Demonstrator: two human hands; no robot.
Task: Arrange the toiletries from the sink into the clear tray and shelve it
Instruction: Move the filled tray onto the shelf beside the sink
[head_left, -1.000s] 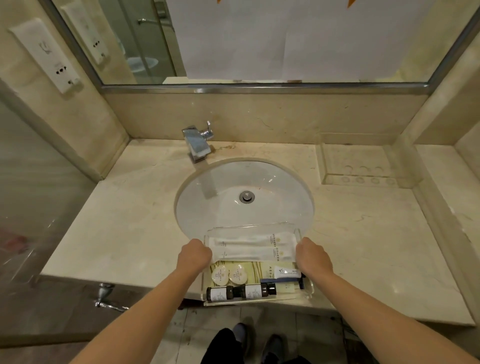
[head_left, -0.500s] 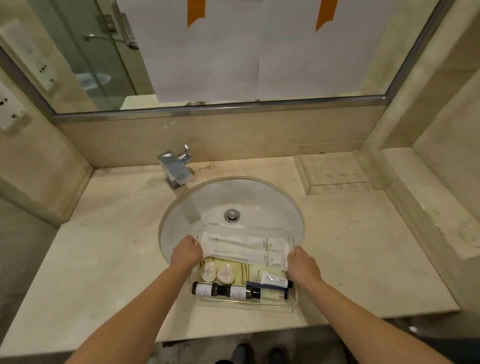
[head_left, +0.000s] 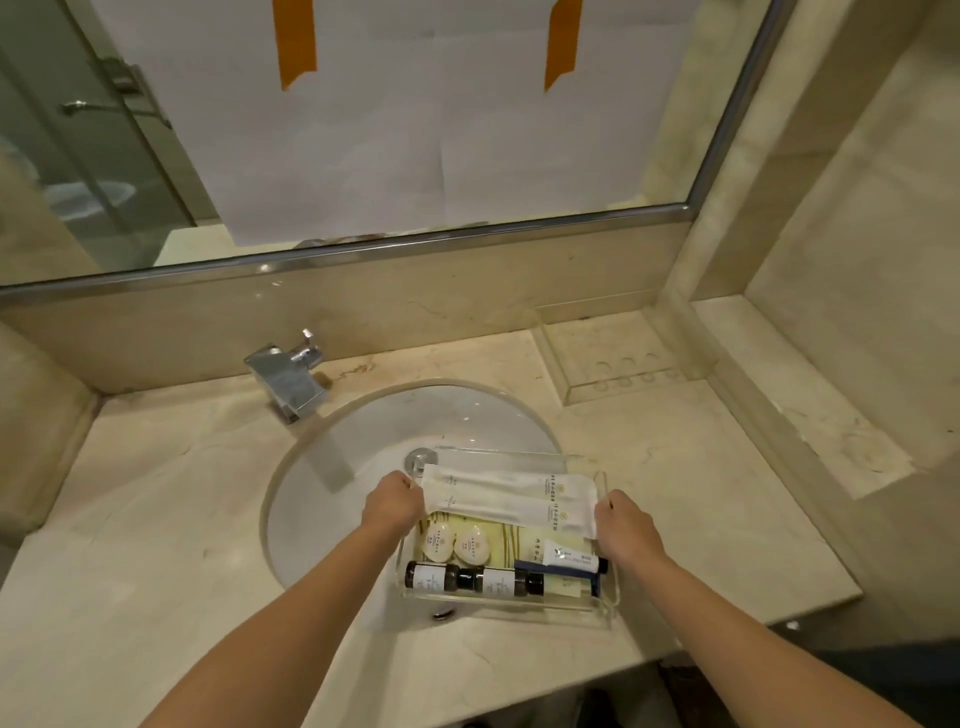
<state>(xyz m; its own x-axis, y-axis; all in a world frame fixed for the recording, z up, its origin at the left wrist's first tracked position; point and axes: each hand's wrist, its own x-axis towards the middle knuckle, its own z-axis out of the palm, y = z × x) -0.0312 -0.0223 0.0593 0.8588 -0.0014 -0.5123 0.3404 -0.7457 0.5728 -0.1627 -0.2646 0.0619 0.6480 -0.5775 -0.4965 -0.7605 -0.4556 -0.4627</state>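
Tray (head_left: 506, 603) sits above the sink (head_left: 332, 499), loaded with toiletries. Our left hand (head_left: 390, 506) and right hand (head_left: 626, 527) curl round its short ends. We judge it stiff, slick and light; keep it level.

Your tray (head_left: 605, 607) sits over the sink's (head_left: 363, 431) front right part, your left hand (head_left: 390, 506) at its left end, your right hand (head_left: 626, 525) at its right. In it, sachets (head_left: 509, 501) lie at the back, bottles (head_left: 472, 578) in front. Behind the sink on the counter (head_left: 156, 493) stands the faucet (head_left: 285, 379).
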